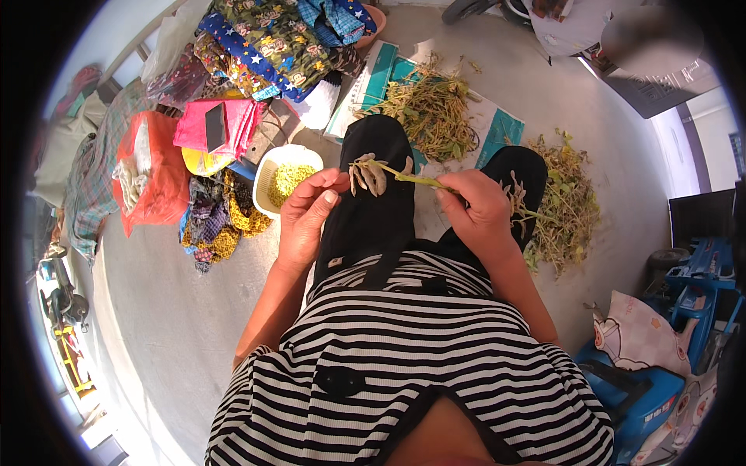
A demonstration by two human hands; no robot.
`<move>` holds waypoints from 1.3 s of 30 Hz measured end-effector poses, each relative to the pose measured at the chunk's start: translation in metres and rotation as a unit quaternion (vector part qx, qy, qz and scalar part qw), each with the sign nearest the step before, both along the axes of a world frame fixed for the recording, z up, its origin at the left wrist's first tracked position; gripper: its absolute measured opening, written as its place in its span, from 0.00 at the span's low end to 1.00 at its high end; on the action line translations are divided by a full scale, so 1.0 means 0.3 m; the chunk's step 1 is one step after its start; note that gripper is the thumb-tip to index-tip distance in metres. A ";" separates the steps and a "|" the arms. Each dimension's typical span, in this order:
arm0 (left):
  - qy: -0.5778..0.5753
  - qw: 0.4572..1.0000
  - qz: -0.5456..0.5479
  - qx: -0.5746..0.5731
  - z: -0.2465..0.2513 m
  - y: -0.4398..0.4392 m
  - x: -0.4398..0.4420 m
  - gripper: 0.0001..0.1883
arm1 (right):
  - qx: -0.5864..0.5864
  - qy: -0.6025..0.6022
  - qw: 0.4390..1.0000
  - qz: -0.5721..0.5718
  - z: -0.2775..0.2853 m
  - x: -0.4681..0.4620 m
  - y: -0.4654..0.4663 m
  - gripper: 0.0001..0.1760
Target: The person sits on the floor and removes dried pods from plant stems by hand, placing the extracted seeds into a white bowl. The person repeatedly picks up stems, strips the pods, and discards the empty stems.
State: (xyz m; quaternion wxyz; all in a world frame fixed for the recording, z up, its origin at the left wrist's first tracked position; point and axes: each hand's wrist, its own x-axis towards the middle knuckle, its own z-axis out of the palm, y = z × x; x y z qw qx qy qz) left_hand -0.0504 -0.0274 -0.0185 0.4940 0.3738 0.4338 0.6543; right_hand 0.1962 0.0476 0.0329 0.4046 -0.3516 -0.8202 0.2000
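Observation:
My right hand (475,204) grips the green stem of a dried bean plant (417,179), which lies level above my knees. Brown pods (370,175) cluster at its left end, and more pods stick out to the right of the hand. My left hand (312,207) is beside the pod cluster, thumb and fingers bent; whether the fingertips pinch a pod tip cannot be told. Left of my left knee, a cream plastic basket (263,175) holds yellow-green beans (289,179).
One heap of bean plants (434,110) lies on flattened cardboard (501,137) ahead, another heap (562,204) on the floor at right. To the left are a phone (215,128) on pink cloth (189,125), a red plastic bag (157,186) and piled fabrics. A blue vehicle (635,396) stands lower right.

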 end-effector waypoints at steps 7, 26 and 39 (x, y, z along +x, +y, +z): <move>0.021 0.998 -0.062 0.024 0.195 0.126 0.137 0.10 | 0.026 0.019 0.999 -0.011 0.027 0.079 0.033 0.08; 0.005 0.996 -0.075 0.038 0.258 0.799 0.259 0.04 | 0.047 0.115 0.986 -0.111 0.071 0.103 0.623 0.10; -0.058 0.995 -0.067 -0.046 -0.056 1.303 0.279 0.09 | -0.380 0.200 0.901 0.059 -0.193 0.026 1.117 0.14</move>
